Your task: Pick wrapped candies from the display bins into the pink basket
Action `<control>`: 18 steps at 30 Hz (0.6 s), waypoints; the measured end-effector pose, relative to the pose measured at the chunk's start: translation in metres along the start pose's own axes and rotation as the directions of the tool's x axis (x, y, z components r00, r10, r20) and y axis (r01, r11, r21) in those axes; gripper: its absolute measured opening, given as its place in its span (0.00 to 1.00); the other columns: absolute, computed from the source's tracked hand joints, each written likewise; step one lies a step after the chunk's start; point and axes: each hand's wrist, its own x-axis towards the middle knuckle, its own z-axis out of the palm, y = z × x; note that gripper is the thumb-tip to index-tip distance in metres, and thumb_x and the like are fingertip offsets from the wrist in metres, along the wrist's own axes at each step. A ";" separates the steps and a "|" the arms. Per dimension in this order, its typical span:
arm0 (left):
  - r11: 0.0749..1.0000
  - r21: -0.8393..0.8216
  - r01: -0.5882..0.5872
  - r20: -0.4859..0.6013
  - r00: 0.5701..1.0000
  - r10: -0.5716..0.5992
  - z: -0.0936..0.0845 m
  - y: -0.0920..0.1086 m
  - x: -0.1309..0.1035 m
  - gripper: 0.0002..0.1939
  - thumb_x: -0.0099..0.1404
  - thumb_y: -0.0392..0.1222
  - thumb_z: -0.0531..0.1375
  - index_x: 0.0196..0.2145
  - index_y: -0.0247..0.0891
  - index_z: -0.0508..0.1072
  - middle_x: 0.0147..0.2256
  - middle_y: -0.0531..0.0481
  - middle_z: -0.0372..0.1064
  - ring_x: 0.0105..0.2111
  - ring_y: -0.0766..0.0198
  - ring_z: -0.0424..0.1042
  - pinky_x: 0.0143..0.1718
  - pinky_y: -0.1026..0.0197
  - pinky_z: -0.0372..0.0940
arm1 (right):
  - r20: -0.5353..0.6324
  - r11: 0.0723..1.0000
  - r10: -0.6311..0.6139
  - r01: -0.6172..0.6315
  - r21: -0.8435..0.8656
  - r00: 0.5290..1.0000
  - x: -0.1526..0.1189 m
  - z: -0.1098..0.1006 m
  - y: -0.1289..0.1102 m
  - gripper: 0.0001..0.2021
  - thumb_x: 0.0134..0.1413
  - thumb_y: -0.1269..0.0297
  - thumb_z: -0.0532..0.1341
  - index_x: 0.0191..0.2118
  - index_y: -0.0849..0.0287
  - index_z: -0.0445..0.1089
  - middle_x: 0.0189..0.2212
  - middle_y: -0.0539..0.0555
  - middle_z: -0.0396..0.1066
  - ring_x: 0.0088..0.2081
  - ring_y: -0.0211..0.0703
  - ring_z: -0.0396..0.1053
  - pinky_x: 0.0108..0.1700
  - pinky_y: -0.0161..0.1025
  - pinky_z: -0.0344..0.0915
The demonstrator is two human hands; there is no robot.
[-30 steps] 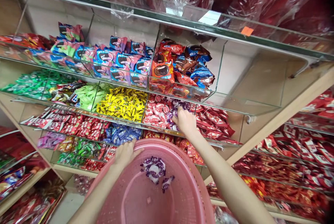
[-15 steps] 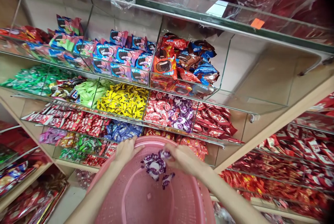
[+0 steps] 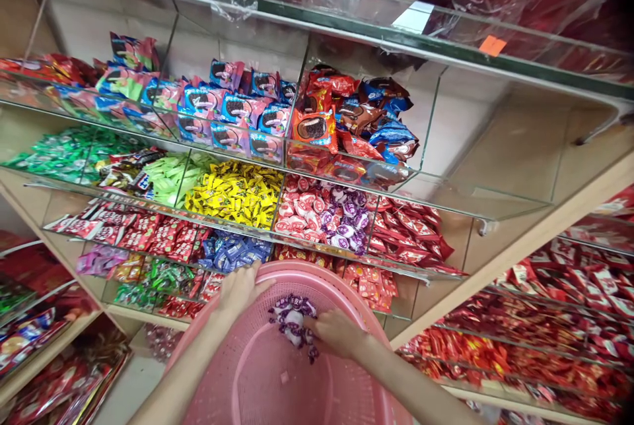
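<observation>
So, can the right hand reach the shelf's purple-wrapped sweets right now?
Probably yes: the right hand is inside the pink basket, but those purple-wrapped sweets lie beyond it, exposed behind a low clear edge.

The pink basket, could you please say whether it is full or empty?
Neither: the pink basket holds purple-wrapped candies but is mostly bare inside.

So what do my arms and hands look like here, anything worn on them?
Your slender left forearm and slender right forearm are bare, with no sleeves in view. Your ungloved left hand and ungloved right hand show no watch or bracelet. Rings are too small to rule out.
</observation>
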 end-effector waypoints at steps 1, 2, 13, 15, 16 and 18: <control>1.000 -0.003 0.000 -0.001 1.000 0.000 0.000 0.000 0.000 0.33 0.59 0.64 0.39 0.49 0.38 0.63 0.37 0.38 0.71 0.38 0.49 0.71 0.36 0.52 0.63 | 0.001 1.000 0.008 -0.008 -0.004 1.000 0.001 0.001 0.000 0.12 0.51 0.67 0.57 0.43 0.59 0.64 0.28 0.53 0.74 0.27 0.44 0.70 0.25 0.35 0.54; 1.000 -0.004 0.002 -0.002 1.000 -0.002 0.001 0.000 0.000 0.33 0.59 0.64 0.39 0.49 0.38 0.63 0.37 0.38 0.71 0.38 0.49 0.71 0.36 0.52 0.63 | 0.001 1.000 0.014 -0.014 -0.007 1.000 0.001 0.001 0.000 0.12 0.51 0.68 0.57 0.43 0.59 0.64 0.28 0.53 0.74 0.27 0.44 0.70 0.25 0.35 0.54; 1.000 -0.007 0.021 0.007 1.000 -0.021 -0.002 0.001 -0.002 0.33 0.58 0.64 0.43 0.51 0.39 0.62 0.38 0.38 0.70 0.38 0.49 0.71 0.35 0.54 0.63 | -0.325 0.935 0.351 -0.310 0.172 0.878 -0.018 -0.123 0.030 0.13 0.60 0.57 0.48 0.44 0.54 0.64 0.27 0.50 0.73 0.28 0.39 0.70 0.28 0.32 0.52; 1.000 0.001 0.014 0.003 1.000 -0.014 -0.002 0.001 -0.002 0.32 0.58 0.64 0.43 0.50 0.39 0.63 0.38 0.38 0.71 0.38 0.48 0.71 0.35 0.54 0.63 | -0.367 0.871 0.491 -0.461 0.172 0.790 -0.018 -0.139 0.040 0.13 0.60 0.56 0.47 0.43 0.55 0.64 0.26 0.51 0.73 0.28 0.40 0.70 0.28 0.32 0.52; 1.000 0.005 0.013 0.001 1.000 -0.013 -0.002 0.001 -0.002 0.32 0.58 0.64 0.43 0.49 0.39 0.63 0.38 0.38 0.71 0.38 0.48 0.71 0.35 0.54 0.63 | -0.378 0.827 0.554 -0.542 0.149 0.742 -0.017 -0.144 0.043 0.14 0.60 0.55 0.48 0.42 0.56 0.64 0.26 0.52 0.73 0.27 0.42 0.70 0.27 0.33 0.52; 1.000 0.011 0.015 0.001 1.000 -0.015 -0.002 0.001 -0.002 0.31 0.59 0.64 0.44 0.49 0.39 0.63 0.38 0.38 0.70 0.39 0.48 0.70 0.36 0.53 0.63 | -0.388 0.736 0.645 -0.673 0.082 0.658 -0.013 -0.147 0.047 0.16 0.58 0.52 0.48 0.38 0.59 0.65 0.24 0.55 0.72 0.27 0.45 0.71 0.26 0.33 0.53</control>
